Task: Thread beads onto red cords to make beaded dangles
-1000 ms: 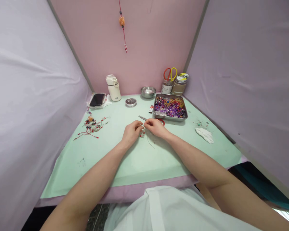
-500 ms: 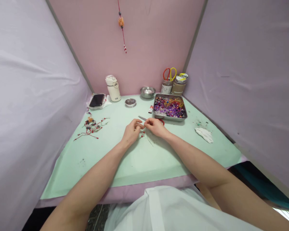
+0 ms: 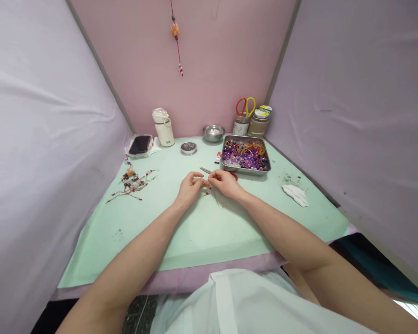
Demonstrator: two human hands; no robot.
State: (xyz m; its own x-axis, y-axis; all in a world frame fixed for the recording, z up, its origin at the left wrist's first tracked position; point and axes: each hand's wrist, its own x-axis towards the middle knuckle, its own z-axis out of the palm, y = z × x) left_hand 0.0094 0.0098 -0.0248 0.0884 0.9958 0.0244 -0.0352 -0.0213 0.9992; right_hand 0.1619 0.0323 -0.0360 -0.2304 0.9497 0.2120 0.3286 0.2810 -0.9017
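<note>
Here, we pinch a red-and-clear beaded strand [image 3: 208, 191] with the fingertips of our left hand [image 3: 191, 189] and our right hand [image 3: 225, 183]; which part each one grips is too small to tell. The beads show just below our fingertips, above the counter [image 3: 195, 241]. Just beyond our right hand, which partly covers them, lie red-handled scissors [image 3: 205, 170], and past those a metal tray [image 3: 245, 171] of beads. Well left of our left hand, we see heaped beaded cords [image 3: 132, 182].
</note>
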